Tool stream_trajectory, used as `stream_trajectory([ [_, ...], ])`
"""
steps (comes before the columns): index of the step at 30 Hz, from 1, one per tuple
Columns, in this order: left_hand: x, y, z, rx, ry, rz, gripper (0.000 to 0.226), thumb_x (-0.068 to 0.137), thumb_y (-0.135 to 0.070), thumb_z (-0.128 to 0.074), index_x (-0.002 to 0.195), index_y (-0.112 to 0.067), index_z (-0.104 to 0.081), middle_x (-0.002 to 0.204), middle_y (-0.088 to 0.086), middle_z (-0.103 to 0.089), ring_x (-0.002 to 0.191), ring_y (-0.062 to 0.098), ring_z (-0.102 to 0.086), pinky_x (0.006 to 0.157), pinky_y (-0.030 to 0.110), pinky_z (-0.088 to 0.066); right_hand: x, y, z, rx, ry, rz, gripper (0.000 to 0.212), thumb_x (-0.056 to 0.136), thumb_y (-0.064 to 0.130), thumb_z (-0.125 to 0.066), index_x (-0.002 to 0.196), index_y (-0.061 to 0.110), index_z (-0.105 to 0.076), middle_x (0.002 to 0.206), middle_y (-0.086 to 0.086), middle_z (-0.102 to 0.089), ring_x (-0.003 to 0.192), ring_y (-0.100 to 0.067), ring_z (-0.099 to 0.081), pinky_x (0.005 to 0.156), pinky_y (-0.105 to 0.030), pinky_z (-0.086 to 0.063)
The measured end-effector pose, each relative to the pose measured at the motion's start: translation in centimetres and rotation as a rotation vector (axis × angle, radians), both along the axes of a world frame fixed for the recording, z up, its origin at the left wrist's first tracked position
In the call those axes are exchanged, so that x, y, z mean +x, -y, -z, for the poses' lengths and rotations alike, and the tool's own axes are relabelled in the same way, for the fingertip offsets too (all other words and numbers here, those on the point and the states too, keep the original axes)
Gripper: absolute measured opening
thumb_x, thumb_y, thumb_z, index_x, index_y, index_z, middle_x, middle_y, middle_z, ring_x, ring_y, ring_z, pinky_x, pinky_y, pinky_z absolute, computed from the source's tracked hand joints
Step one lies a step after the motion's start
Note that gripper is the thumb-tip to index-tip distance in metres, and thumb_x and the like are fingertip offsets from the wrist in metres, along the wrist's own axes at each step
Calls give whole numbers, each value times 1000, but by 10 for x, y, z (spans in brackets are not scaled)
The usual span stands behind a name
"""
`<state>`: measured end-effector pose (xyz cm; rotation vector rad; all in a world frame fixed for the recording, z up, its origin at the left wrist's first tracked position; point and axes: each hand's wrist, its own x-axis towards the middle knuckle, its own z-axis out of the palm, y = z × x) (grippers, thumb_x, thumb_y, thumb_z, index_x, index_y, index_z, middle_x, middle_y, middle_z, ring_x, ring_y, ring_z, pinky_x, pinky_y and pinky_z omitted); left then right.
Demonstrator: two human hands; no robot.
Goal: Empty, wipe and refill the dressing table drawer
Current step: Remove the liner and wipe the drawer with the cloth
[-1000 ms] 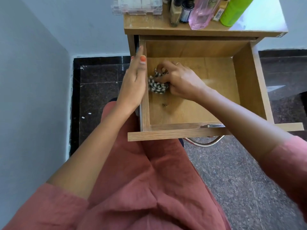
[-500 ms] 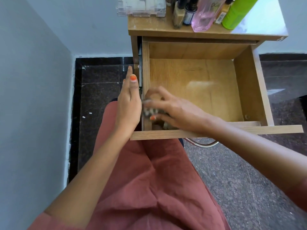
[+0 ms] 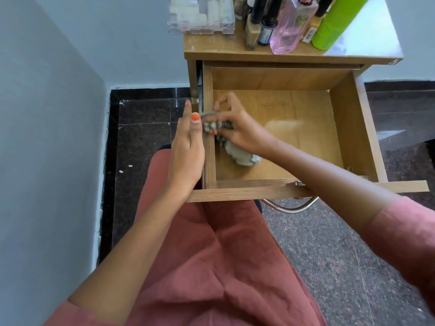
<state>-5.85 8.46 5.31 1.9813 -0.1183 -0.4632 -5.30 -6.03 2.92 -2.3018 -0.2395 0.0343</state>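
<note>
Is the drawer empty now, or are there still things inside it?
Empty, apart from the cloth that the right hand holds against the drawer's left wall. The rest of the wooden bottom shows bare.

Only partial lettering on the pink bottle [image 3: 290, 24], looks like "DG" or "DC", can't confirm. Label on the small yellow bottle [image 3: 310, 31] too blurred to read.

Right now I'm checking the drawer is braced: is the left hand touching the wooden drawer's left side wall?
Touching. The head view shows the left hand laid flat against the outside of the drawer's left side wall.
</note>
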Motion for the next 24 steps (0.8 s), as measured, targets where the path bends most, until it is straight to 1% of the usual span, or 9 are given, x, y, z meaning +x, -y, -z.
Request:
stream_trajectory([
  [2, -1, 0, -2, 13, 7, 3, 49, 96, -46, -13, 145, -36, -11, 153, -8, -18, 140, 11, -20, 107, 20, -20, 16, -4, 1, 106, -62, 176, 31, 85, 6, -58, 117, 7, -59, 109, 0, -32, 96, 1, -38, 93, -8, -36],
  [5, -1, 0, -4, 35, 16, 14, 50, 96, -47, -13, 145, -36, -10, 154, -8, -18, 141, 13, -21, 113, 39, -25, 33, -13, 1, 276, -102, 377, 36, 89, 8, -54, 124, 7, -53, 109, -2, -31, 103, -6, -36, 98, -12, -32],
  [8, -1, 0, -5, 55, 15, 31, 50, 96, -46, -14, 145, -35, -11, 154, -8, -17, 140, 14, -22, 112, 38, -26, 45, -14, 2, 348, -112, 478, 37, 92, 10, -50, 128, 7, -48, 112, -4, -33, 106, -8, -34, 89, -7, -29],
  [11, 2, 1, -1, 69, 29, 89, 52, 97, -44, -17, 146, -28, -10, 155, -6, -14, 142, 16, -19, 114, 41, -23, 51, -13, 1, 386, -118, 524, 36, 93, 13, -50, 128, 8, -48, 123, -11, -35, 111, -10, -35, 92, -7, -23],
  [13, 6, 5, 6, 54, 27, 137, 55, 97, -43, -18, 147, -21, -10, 155, -3, -12, 143, 14, -11, 117, 33, -14, 48, -14, 0, 376, -126, 496, 36, 94, 15, -48, 130, 9, -47, 118, -7, -33, 112, -11, -35, 91, -6, -23],
  [16, 14, 14, 13, 50, 39, 164, 56, 97, -42, -18, 147, -16, -14, 156, 0, -11, 143, 12, -8, 110, 20, -7, 36, -10, 5, 333, -145, 411, 35, 96, 19, -42, 130, 13, -48, 113, -2, -30, 108, -7, -34, 86, -4, -30],
  [21, 31, 30, 15, 62, 107, 145, 58, 97, -43, -19, 146, -12, -16, 155, 6, -16, 143, 16, -12, 118, 32, -12, 36, -13, 11, 255, -68, 406, 35, 96, 14, -42, 130, 13, -49, 112, -4, -29, 105, -10, -34, 86, 6, -26],
  [23, 33, 34, 17, 144, 170, 176, 59, 98, -42, -21, 147, -10, -12, 155, 8, -10, 144, 17, -7, 118, 32, -11, 46, -16, 9, 214, -8, 457, 34, 96, 13, -42, 129, 10, -49, 116, -10, -32, 108, -17, -38, 91, 2, -27],
  [24, 34, 35, 18, 207, 208, 193, 60, 98, -43, -22, 146, -9, -11, 156, 9, -7, 144, 18, -4, 117, 32, -11, 51, -17, 9, 160, 32, 497, 33, 96, 14, -42, 128, 9, -51, 118, -14, -34, 110, -23, -41, 98, -9, -30],
])
